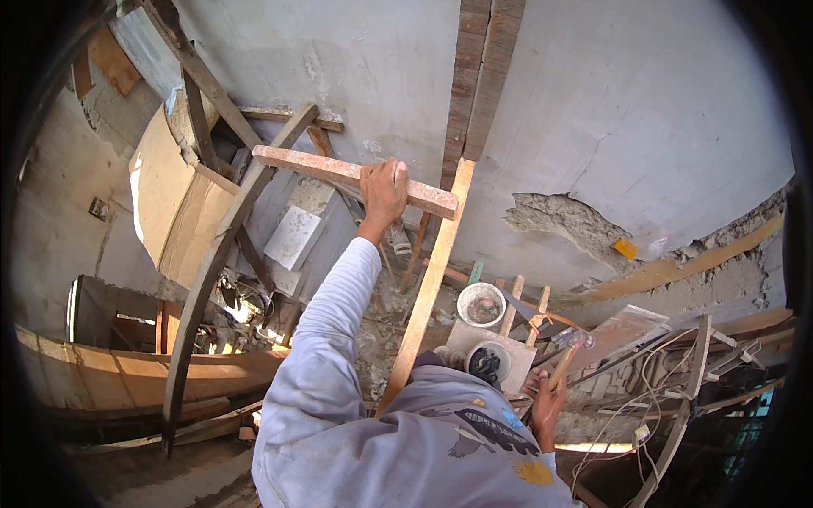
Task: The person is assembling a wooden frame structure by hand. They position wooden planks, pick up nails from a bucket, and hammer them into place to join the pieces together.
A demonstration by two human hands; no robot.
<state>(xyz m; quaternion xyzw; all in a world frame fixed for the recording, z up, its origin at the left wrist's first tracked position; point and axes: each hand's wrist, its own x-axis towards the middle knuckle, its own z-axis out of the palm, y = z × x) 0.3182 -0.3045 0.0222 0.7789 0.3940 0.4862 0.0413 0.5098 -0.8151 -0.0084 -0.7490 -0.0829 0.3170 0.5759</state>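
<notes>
My left hand (385, 196) is closed round a short, reddish wooden batten (309, 167), held crosswise in front of me. A thin, nail-like sliver shows by its fingertips, too small to be sure of. The batten's right end meets a long, pale wooden post (432, 275), which runs down toward my body. Its left end lies by a dark, curved-looking beam (222, 241). Low on the right, my right hand (546, 406) grips the wooden handle of a hammer (562, 366). The hammer's metal head points up and away from me, apart from the batten.
Two pails, one whitish (481, 305) and one with dark contents (489, 362), stand below near a handsaw (523, 310). Loose cables (652, 381) and planks crowd the right. A bent cardboard sheet (182, 199) leans at left. Paired timbers (481, 80) run up the grey wall.
</notes>
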